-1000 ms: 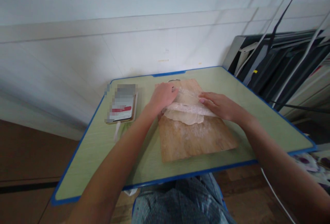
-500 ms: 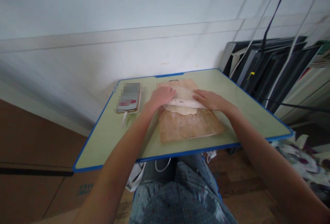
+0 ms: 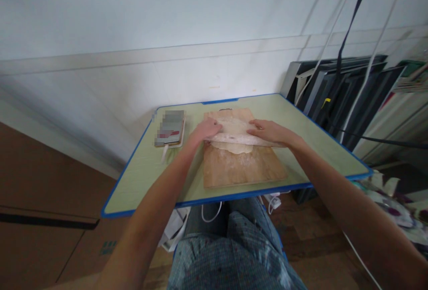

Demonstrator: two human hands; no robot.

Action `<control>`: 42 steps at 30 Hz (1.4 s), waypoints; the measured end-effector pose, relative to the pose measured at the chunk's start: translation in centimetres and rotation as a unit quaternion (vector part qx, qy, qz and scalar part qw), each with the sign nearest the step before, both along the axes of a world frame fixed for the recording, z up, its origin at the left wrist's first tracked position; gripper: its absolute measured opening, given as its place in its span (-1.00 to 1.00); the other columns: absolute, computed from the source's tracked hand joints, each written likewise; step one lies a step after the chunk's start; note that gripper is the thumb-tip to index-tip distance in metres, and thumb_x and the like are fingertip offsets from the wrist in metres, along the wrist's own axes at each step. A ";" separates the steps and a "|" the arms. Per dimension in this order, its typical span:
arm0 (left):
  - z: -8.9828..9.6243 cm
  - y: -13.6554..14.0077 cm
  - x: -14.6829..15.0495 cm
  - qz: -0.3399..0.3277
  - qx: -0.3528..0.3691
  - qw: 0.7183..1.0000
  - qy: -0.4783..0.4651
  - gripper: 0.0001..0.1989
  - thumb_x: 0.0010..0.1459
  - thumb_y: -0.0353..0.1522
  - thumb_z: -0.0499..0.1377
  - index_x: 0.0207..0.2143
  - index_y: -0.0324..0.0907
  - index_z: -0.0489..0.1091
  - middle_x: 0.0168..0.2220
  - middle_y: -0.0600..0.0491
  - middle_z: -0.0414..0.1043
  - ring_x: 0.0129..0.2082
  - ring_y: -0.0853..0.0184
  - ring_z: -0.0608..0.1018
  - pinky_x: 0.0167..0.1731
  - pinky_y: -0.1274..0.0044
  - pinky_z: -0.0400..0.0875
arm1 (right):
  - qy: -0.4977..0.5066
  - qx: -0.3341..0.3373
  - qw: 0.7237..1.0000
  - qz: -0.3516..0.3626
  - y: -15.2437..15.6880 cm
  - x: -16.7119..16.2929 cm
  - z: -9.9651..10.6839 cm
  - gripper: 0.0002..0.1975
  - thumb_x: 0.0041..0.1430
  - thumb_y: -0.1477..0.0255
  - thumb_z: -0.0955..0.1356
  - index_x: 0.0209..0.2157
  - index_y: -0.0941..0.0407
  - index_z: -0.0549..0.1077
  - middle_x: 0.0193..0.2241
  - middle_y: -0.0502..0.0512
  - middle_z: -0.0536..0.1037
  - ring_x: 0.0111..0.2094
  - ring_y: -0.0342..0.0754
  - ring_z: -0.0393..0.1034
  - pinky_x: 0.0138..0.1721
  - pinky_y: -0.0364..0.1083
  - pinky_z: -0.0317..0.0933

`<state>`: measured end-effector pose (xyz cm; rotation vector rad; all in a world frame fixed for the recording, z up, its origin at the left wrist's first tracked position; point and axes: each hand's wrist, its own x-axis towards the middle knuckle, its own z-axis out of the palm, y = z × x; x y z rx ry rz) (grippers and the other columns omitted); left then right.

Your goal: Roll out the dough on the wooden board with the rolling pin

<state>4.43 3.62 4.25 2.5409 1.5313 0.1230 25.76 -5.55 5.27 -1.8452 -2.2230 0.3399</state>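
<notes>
A flour-dusted rolling pin (image 3: 232, 138) lies crosswise over a thin, flattened sheet of dough (image 3: 234, 125). The dough shows on both the far and near sides of the pin. Beneath it is a wooden board (image 3: 242, 172) with flour smeared on its near half. My left hand (image 3: 207, 128) is closed over the pin's left end, fingers bent across it. At the right end, my right hand (image 3: 268, 131) rests on the pin with its fingers curved over the top. The parts of the pin under both palms are hidden.
The board lies on a pale green table (image 3: 140, 178) with a blue edge against a white wall. A phone-like device (image 3: 170, 129), partly blurred out, sits at the left with a white cable. Dark flat panels (image 3: 347, 89) lean beyond the right edge, with hanging cords.
The view has shifted slightly, so the table and board sit a little lower in the picture. Both hands stay on the rolling pin, at nearly the same place over the dough.
</notes>
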 end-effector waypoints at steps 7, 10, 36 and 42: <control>0.6 -2.6 -0.8 0.000 0.003 1.000 0.016 -0.61 0.33 -0.28 -0.14 -0.19 -0.28 0.44 -0.09 -0.13 0.47 -0.07 0.24 0.50 -0.12 0.48 0.35 | -0.018 0.005 0.999 -0.026 -1.2 -0.9 -0.5 -0.57 0.29 0.26 0.15 0.06 0.19 0.36 0.06 0.27 0.43 0.07 0.14 0.31 0.01 0.02 0.18; 0.9 -3.4 -1.0 0.006 0.022 1.000 0.001 -0.57 0.32 -0.26 -0.17 -0.13 -0.30 0.42 -0.06 -0.15 0.46 -0.06 0.23 0.50 -0.12 0.49 0.34 | -0.032 0.006 0.999 -0.038 -1.2 -1.2 -0.6 -0.58 0.30 0.28 0.12 0.02 0.17 0.39 0.03 0.27 0.46 0.04 0.18 0.34 -0.01 0.06 0.19; -1.1 -6.7 -5.8 -0.238 0.262 0.933 -0.068 -0.56 0.30 -0.25 -0.16 -0.16 -0.33 0.42 -0.13 -0.17 0.52 -0.15 0.16 0.56 -0.19 0.34 0.48 | -0.040 0.120 0.980 0.151 -1.4 -0.6 -0.6 -0.59 0.33 0.25 0.08 -0.14 0.14 0.45 -0.04 0.23 0.50 0.00 0.08 0.38 -0.04 0.06 0.27; -2.0 -7.3 -7.3 -0.264 0.279 0.912 -0.145 -0.67 0.29 -0.25 -0.05 -0.10 -0.26 0.37 -0.13 -0.12 0.54 -0.11 0.24 0.57 -0.19 0.42 0.52 | -0.075 0.157 0.972 0.158 -1.5 -1.5 -0.2 -0.63 0.33 0.30 0.11 -0.18 0.14 0.46 -0.16 0.24 0.56 -0.18 0.06 0.47 -0.19 0.02 0.32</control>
